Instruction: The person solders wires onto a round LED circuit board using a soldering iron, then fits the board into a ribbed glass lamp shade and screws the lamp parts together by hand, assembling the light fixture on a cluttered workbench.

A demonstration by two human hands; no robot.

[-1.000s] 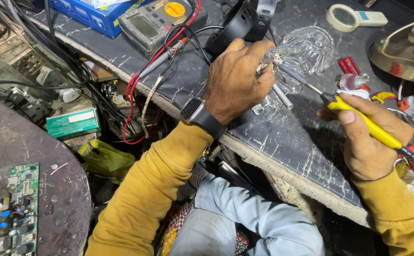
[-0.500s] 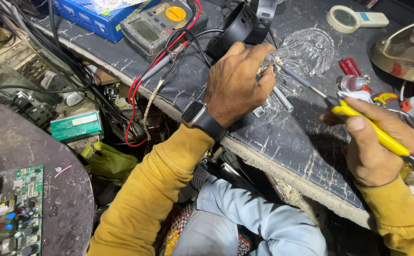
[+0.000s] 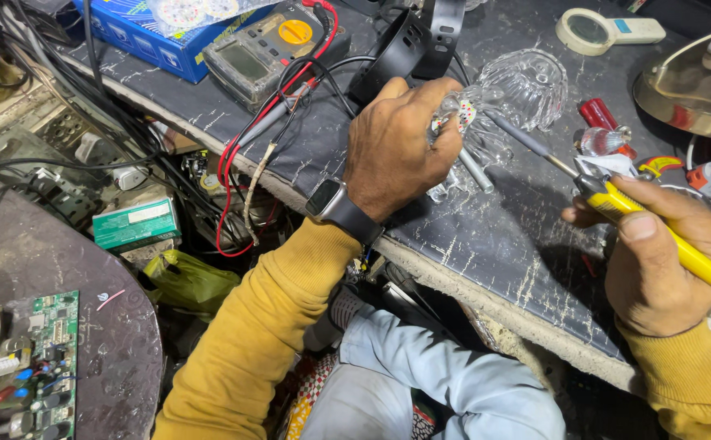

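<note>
Left hand (image 3: 392, 147): fingers clenched on a small clear glass piece (image 3: 457, 118), seemingly part of a lamp, over the dark cracked worktop (image 3: 502, 253).
Right hand (image 3: 665, 269): fingers grasped a yellow-handled screwdriver (image 3: 657, 232), its tip at the left fingers.

Mustard-yellow long sleeves with ribbed cuffs on both arms, dark smartwatch (image 3: 335, 208) strapped at left wrist, light blue trousers (image 3: 445, 383) over knees

The tabletop (image 3: 486, 236) is dark grey with pale scratches. The screwdriver (image 3: 665, 236) at the right has a yellow handle. The sleeve (image 3: 266, 342) is mustard yellow, the watch (image 3: 341, 210) black. The box (image 3: 140, 33) at the upper left is blue, the circuit board (image 3: 50, 358) at the lower left green, the wires (image 3: 233, 155) red.
</note>
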